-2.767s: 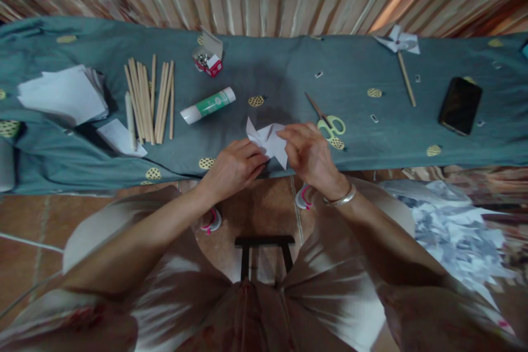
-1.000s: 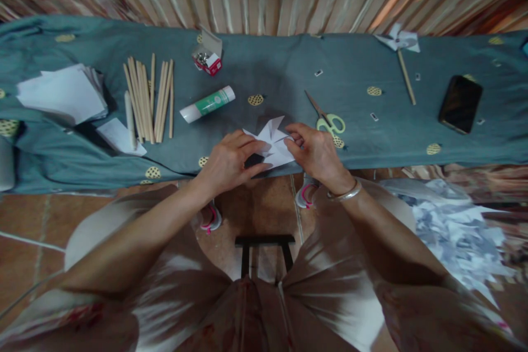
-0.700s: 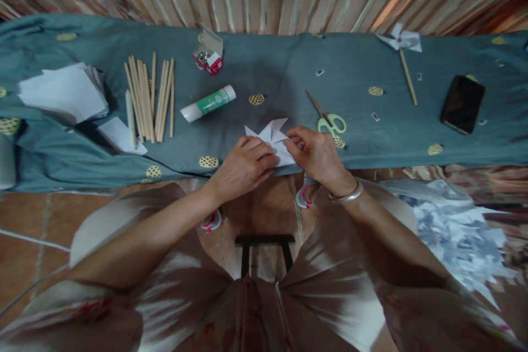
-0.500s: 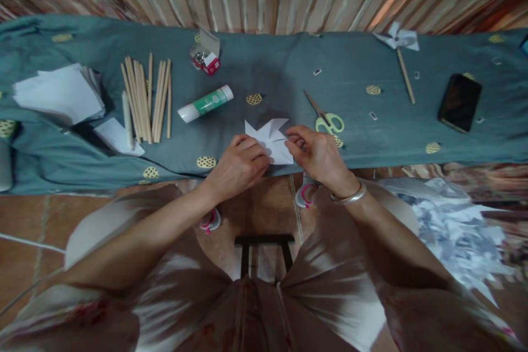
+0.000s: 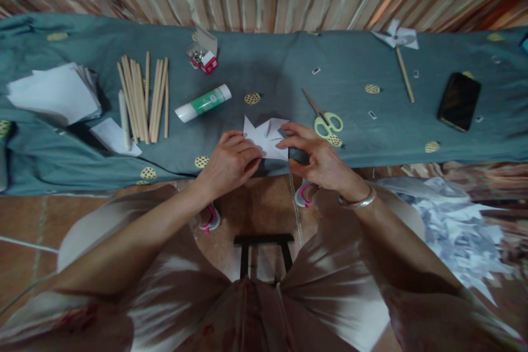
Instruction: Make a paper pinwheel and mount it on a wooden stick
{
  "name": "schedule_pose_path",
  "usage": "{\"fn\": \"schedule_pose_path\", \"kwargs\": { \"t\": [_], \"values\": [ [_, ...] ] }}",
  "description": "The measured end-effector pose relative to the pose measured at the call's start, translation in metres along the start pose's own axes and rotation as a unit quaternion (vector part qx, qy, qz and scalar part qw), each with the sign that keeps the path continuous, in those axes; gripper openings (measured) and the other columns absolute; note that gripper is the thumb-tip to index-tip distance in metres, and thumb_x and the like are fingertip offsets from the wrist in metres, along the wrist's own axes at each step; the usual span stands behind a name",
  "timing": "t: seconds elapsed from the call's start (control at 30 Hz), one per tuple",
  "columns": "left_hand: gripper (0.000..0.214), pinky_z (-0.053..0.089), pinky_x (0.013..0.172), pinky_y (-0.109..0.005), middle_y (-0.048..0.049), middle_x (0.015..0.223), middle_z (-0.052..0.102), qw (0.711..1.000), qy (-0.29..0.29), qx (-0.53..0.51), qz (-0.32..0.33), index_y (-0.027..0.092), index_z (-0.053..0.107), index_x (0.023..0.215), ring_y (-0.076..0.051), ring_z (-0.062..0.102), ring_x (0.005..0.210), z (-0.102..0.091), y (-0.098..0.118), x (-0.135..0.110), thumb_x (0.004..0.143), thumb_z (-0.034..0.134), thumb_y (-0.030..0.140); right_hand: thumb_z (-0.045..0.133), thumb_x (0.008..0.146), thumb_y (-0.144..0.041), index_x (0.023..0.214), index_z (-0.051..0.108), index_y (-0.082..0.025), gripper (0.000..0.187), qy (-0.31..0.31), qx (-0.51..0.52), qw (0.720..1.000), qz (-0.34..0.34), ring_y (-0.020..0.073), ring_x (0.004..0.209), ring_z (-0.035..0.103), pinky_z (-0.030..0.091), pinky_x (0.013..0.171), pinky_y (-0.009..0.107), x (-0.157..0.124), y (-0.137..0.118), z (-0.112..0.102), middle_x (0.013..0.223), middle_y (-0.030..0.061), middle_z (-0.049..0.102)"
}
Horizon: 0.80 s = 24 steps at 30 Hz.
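A folded white paper pinwheel [image 5: 264, 135] lies at the near edge of the teal tablecloth [image 5: 268, 66]. My left hand [image 5: 229, 162] grips its left side with curled fingers. My right hand [image 5: 315, 154] pinches its right side between fingertips and thumb. Yellow-green scissors [image 5: 325, 119] lie just right of my right hand. A green and white glue stick [image 5: 202, 103] lies to the upper left of the paper.
Several wooden sticks [image 5: 144, 96], a stack of white paper [image 5: 53, 93] and a small open red box [image 5: 202, 55] lie at the left. A finished pinwheel on a stick [image 5: 398, 44] and a black phone [image 5: 458, 100] lie at the right. Paper scraps [image 5: 454, 225] cover the floor.
Both hands kept hold of the paper pinwheel and turned it slightly. My right hand's fingers have stretched out over its right edge, and the view shifted a little.
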<state>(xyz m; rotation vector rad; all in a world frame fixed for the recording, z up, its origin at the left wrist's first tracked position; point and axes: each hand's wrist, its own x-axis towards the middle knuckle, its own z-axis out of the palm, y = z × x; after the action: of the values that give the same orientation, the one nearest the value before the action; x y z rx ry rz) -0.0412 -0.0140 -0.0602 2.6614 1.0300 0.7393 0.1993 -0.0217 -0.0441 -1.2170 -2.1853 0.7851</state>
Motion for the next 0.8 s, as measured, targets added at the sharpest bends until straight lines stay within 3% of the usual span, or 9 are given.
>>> {"fn": "schedule_pose_path", "kwargs": {
  "t": [0.2, 0.5, 0.8],
  "values": [
    [0.019, 0.045, 0.097, -0.043, -0.0054, 0.094, 0.076, 1.0, -0.009, -0.011, -0.008, 0.019, 0.072, 0.093, -0.02, 0.066, 0.089, -0.0017, -0.0003, -0.0001, 0.092, 0.053, 0.021, 0.066, 0.073, -0.011, 0.104, 0.069, -0.023, 0.034, -0.035, -0.012, 0.999, 0.011, 0.0308, 0.138, 0.047, 0.04, 0.114, 0.053, -0.0007, 0.0028, 0.0007, 0.149, 0.0101, 0.048],
    [0.018, 0.043, 0.099, -0.042, -0.0054, 0.096, 0.077, 1.0, -0.019, -0.01, -0.013, 0.018, 0.071, 0.091, -0.02, 0.067, 0.091, -0.0026, 0.0, -0.0006, 0.091, 0.053, 0.02, 0.075, 0.076, -0.022, 0.097, 0.072, -0.022, 0.022, -0.023, 0.025, 0.999, 0.019, 0.0311, 0.133, 0.052, 0.042, 0.111, 0.051, 0.0021, 0.0001, 0.0008, 0.146, 0.0122, 0.051],
    [0.019, 0.045, 0.099, -0.044, -0.0043, 0.096, 0.076, 1.0, -0.028, -0.005, -0.012, 0.019, 0.072, 0.092, -0.021, 0.066, 0.092, -0.0054, 0.0023, -0.0001, 0.092, 0.052, 0.021, 0.063, 0.084, -0.02, 0.086, 0.073, -0.023, 0.011, -0.003, 0.04, 0.999, 0.029, 0.0277, 0.129, 0.056, 0.042, 0.111, 0.05, 0.0062, 0.0017, 0.0036, 0.14, 0.007, 0.058]
  ]
}}
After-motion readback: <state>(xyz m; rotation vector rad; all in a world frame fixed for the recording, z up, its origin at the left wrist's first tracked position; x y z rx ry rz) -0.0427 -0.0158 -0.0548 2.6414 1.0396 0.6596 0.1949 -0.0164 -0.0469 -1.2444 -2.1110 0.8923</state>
